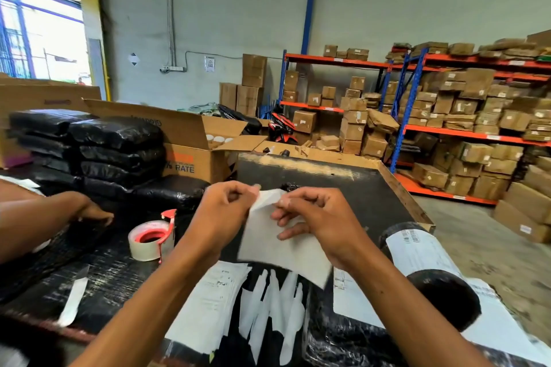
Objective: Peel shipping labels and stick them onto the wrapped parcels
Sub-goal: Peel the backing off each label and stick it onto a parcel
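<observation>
White label sheet (277, 235) hangs above the worktop's near edge, its top corner pinched between left hand (222, 211) and right hand (316, 223), its long axis running down toward the wrapped parcel (351, 337) directly beneath, nearer the right hand.

1. Print on the label sheets (208, 292) at six o'clock is too smeared to read; their lower ends run behind the left forearm (167, 301).
2. The carton (190, 155) lettering at ten o'clock is partly hidden behind black parcels (119, 146).
</observation>
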### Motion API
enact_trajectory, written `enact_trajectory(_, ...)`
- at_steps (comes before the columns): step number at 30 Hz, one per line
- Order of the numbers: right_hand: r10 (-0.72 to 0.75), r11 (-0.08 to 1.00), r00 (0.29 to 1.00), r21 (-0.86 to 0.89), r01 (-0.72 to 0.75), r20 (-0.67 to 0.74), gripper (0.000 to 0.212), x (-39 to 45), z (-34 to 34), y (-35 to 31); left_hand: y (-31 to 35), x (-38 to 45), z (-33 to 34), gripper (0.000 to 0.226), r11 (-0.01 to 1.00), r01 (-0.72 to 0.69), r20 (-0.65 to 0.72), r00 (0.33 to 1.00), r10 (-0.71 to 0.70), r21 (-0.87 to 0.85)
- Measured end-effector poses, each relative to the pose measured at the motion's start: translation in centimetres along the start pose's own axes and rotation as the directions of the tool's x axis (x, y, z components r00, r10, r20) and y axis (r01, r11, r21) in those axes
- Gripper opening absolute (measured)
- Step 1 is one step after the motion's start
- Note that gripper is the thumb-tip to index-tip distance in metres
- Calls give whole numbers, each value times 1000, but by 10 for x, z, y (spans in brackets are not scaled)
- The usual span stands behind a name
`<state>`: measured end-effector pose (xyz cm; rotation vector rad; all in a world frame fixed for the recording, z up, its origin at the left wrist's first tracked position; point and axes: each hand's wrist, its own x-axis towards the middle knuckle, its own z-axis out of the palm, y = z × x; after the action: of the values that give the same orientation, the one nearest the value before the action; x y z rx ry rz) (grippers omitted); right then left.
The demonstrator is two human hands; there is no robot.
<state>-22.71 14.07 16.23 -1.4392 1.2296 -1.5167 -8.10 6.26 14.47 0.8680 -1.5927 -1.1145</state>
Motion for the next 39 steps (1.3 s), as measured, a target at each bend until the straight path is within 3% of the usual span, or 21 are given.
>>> enact_trajectory(3,43,945,996,327,-15,-80,18,4,0,-4,-26,19,-10,30,994,109,-142,984,-108,2)
enact_trajectory(6,54,849,983,526,46,-173,20,12,-7,-13,-61,33,-20,33,971,233,-132,965,-226,44)
enact_trajectory(9,39,783,952,601,159,-303,15,22,-19,-22,-90,39,-29,31,955,295,-18,955,-295,10)
enact_trajectory(14,-20,699,853,603,384,-521,16,29,-45,-40,-105,43,-40,23,956,291,-82,954,-287,37)
enact_trajectory(17,-104,816,830,430,387,-548,20,36,-54,-42,-103,38,-46,19,968,248,-199,951,-236,34)
enact_trajectory(19,-105,950,861,207,235,-498,19,42,-56,-32,-100,38,-48,19,980,196,-256,950,-179,42)
enact_trajectory(21,-51,996,907,-83,18,-418,18,47,-51,-15,-96,42,-51,22,987,152,-271,953,-133,48)
enact_trajectory(25,169,828,970,-508,-236,-176,24,52,-33,25,-85,48,-55,23,997,62,-241,969,-50,41)
enact_trajectory(28,415,640,909,-699,-318,-34,25,56,-19,52,-77,43,-57,25,994,13,-209,978,9,104)
enact_trajectory(32,617,459,786,-833,-309,48,21,61,-3,89,-78,37,-60,26,994,23,-158,988,-5,109)
enact_trajectory(36,775,275,623,-943,-187,103,24,61,6,118,-81,35,-63,28,993,76,-119,991,-65,94)
enact_trajectory(37,785,257,611,-952,-168,104,22,61,5,122,-82,34,-63,28,993,83,-103,992,-74,89)
enact_trajectory(39,747,271,656,-951,-151,109,21,60,1,120,-82,35,-63,29,994,80,-75,994,-75,73)
